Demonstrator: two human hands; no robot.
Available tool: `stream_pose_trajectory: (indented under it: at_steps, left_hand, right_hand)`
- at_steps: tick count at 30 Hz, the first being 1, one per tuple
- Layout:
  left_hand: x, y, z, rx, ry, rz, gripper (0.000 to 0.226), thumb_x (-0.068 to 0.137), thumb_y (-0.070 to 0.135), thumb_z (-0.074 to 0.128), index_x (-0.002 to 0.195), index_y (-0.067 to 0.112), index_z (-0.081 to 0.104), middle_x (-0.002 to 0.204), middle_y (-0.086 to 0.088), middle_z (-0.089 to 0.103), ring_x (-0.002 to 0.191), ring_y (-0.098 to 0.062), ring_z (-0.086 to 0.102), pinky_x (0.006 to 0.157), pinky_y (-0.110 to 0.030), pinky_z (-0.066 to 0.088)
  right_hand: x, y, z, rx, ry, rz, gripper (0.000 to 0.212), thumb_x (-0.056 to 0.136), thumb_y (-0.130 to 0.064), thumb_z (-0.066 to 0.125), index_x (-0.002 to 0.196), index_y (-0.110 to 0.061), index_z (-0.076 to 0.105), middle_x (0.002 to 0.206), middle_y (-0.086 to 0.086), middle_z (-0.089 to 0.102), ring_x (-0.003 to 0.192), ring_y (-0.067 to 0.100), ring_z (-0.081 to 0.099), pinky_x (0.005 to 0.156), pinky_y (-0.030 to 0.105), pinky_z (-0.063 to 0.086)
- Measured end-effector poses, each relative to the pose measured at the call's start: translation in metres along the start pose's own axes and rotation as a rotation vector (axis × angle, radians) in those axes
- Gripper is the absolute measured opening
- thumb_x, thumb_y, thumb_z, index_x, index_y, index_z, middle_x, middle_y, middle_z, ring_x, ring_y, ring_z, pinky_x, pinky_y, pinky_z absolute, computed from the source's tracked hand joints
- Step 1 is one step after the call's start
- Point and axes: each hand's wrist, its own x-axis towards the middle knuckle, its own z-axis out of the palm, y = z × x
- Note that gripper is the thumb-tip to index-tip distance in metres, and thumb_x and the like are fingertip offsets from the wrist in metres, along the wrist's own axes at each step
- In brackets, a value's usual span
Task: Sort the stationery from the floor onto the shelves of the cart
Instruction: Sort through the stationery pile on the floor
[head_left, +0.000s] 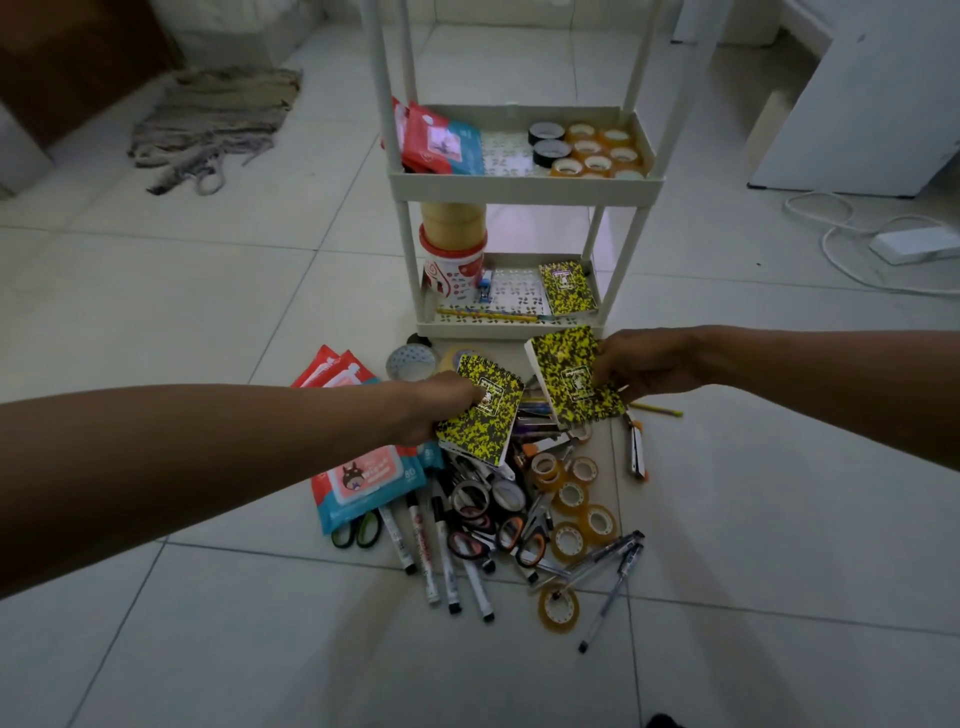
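Each hand pinches a yellow-and-black notebook above the pile on the floor, just before the cart (519, 182): left hand (441, 410) with the left notebook (480, 410), right hand (644, 364) with the right notebook (571, 376). Best laid flat onto the stack on the bottom shelf (511, 328), at its right end. Both long axes run roughly away from the person, tilted.

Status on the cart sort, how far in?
Partly done. Middle shelf holds wipe packs and tape rolls; bottom shelf holds one notebook. In hand: left hand and right hand each hold a notebook. Left: floor pile of markers, scissors, tape.
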Motion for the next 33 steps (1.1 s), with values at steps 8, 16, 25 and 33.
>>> stream_pose_trajectory:
  at_steps: [8, 16, 25, 33]
  left_hand:
    - [-0.018, -0.013, -0.025, -0.135, 0.016, -0.035, 0.027, 0.104, 0.021, 0.044, 0.126, 0.005, 0.048, 0.119, -0.019, 0.068, 0.103, -0.029, 0.071, 0.086, -0.040, 0.059]
    - [-0.022, -0.010, -0.027, -0.100, 0.032, 0.017, 0.032, 0.104, 0.023, 0.042, 0.130, 0.004, 0.047, 0.108, -0.016, 0.067, 0.107, -0.032, 0.067, 0.104, -0.050, 0.048]
    - [-0.024, -0.005, -0.012, -0.160, -0.031, 0.018, 0.033, 0.103, 0.016, 0.040, 0.130, 0.001, 0.049, 0.124, -0.023, 0.065, 0.108, -0.032, 0.068, 0.090, -0.040, 0.058]
    - [-0.023, -0.009, 0.004, -0.398, -0.098, 0.063, 0.038, 0.105, 0.027, 0.033, 0.104, 0.008, 0.066, 0.089, -0.014, 0.075, 0.079, -0.025, 0.074, 0.076, -0.038, 0.059]
  right_hand:
    - [-0.003, -0.017, 0.027, -0.084, 0.106, -0.309, 0.023, 0.096, 0.003, 0.051, 0.099, -0.006, 0.072, 0.107, 0.003, 0.070, 0.112, 0.021, 0.060, 0.096, 0.034, 0.048]
    - [-0.004, -0.013, 0.040, -0.077, 0.120, -0.351, 0.021, 0.092, 0.005, 0.057, 0.098, -0.004, 0.075, 0.104, 0.000, 0.076, 0.102, 0.011, 0.070, 0.080, 0.021, 0.057]
    - [-0.010, -0.028, 0.066, -0.375, 0.143, -0.559, 0.014, 0.092, -0.009, 0.064, 0.098, -0.012, 0.077, 0.094, 0.010, 0.072, 0.083, 0.020, 0.065, 0.068, 0.026, 0.054]
    - [-0.004, -0.040, 0.112, -0.392, 0.224, -0.598, 0.026, 0.089, -0.005, 0.067, 0.114, -0.007, 0.061, 0.093, 0.004, 0.062, 0.073, 0.008, 0.058, 0.062, 0.012, 0.050]
